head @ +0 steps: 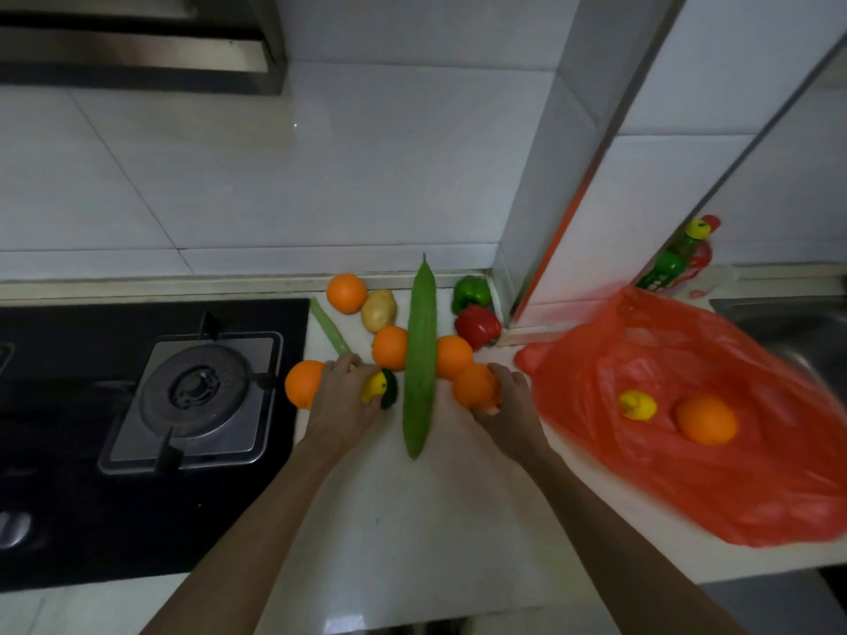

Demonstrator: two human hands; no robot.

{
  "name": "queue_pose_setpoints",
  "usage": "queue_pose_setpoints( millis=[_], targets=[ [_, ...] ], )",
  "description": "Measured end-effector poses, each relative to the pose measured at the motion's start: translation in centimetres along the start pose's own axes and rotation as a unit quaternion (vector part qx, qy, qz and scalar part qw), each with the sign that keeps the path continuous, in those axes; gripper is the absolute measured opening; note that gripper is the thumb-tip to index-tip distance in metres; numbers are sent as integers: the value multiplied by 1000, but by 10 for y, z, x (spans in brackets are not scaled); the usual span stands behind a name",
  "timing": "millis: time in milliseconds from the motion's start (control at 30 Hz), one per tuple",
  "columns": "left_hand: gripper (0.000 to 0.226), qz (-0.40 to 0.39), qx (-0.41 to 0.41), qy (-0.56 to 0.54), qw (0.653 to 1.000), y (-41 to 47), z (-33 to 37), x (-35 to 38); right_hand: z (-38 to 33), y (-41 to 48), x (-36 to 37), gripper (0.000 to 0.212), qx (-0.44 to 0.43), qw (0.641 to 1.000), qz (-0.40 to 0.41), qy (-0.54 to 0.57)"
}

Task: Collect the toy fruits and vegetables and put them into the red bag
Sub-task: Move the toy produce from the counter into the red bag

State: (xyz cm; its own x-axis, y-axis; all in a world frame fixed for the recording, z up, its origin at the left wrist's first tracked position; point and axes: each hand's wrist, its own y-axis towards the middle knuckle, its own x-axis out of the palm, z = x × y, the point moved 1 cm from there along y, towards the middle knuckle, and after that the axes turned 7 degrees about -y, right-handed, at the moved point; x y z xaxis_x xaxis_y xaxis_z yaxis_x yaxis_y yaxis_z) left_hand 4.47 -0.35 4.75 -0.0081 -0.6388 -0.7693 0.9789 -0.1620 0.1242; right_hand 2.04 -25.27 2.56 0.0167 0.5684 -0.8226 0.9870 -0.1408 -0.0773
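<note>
Head view, frame centre: the right hand (502, 396) has its grip wrapped around an orange (474, 387), while the left hand (346, 396) pinches a yellow lemon (373, 387) beside a dark green fruit (389, 395). Between them lies a long green gourd (419, 359) on the bench (458, 520). The red bag (687, 451), at right, already holds a lemon and an orange. To do this well, carry each piece over the bag's mouth before letting go. The bottle label at upper right is unreadable.
</note>
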Motion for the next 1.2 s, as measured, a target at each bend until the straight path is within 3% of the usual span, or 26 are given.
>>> queue_pose_setpoints(
  millis=[367, 700, 967, 1200],
  targets=[
    [34, 1, 125, -45, 991, 30, 94, 7, 18, -24, -91, 65, -53, 984, 167, 19],
    [32, -19, 244, -110, 963, 38, 222, 77, 97, -48, -178, 69, -6, 972, 233, 38],
    [33, -79, 235, -117, 962, 47, 296, 171, 195, -35, -212, 71, 75, 981, 176, 40],
    [33, -128, 178, -65, 973, 69, 306, 222, 242, -3, -207, 73, 83, 994, 67, 14]
  ],
)
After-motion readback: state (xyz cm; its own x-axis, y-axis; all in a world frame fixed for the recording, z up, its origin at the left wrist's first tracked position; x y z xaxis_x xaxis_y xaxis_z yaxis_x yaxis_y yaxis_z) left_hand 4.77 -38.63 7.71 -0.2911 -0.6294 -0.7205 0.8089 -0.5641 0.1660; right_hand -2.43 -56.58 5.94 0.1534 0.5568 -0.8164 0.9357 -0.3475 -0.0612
